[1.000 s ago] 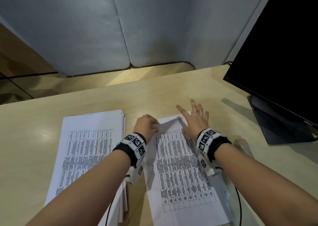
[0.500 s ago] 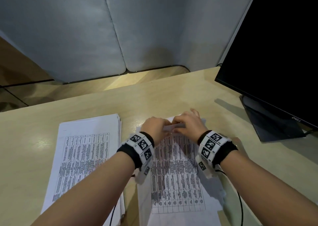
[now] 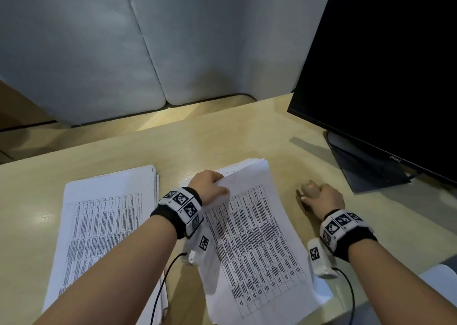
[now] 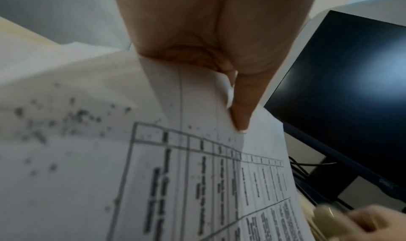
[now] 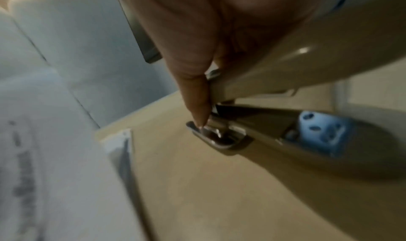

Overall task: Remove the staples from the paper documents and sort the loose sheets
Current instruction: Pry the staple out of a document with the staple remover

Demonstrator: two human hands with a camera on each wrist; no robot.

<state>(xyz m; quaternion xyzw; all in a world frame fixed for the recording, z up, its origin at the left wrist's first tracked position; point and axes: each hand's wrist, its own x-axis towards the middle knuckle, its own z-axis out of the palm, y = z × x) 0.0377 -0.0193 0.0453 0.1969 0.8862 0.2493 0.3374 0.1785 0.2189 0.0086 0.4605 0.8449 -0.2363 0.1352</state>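
A stapled document [image 3: 254, 240] printed with tables lies in front of me on the desk. My left hand [image 3: 210, 188] pinches its top left corner, thumb [image 4: 241, 111] on top of the sheet [image 4: 197, 175], lifting that corner a little. To the right of the document my right hand [image 3: 321, 197] grips a beige staple remover [image 3: 309, 188] on the desk. In the right wrist view the beige staple remover [image 5: 274, 71] shows metal jaws at its front, with my thumb [image 5: 195, 97] along its side.
A thick stack of loose printed sheets [image 3: 103, 225] lies at the left. A black Dell monitor [image 3: 385, 72] on its stand [image 3: 366, 168] fills the right side. Grey padded panels [image 3: 123, 47] rise behind the desk [image 3: 222, 139]. A white object [image 3: 440, 280] sits at the lower right edge.
My right hand left the document's top edge and moved right onto the staple remover. My left hand kept its hold on the top left corner, which now stands raised.
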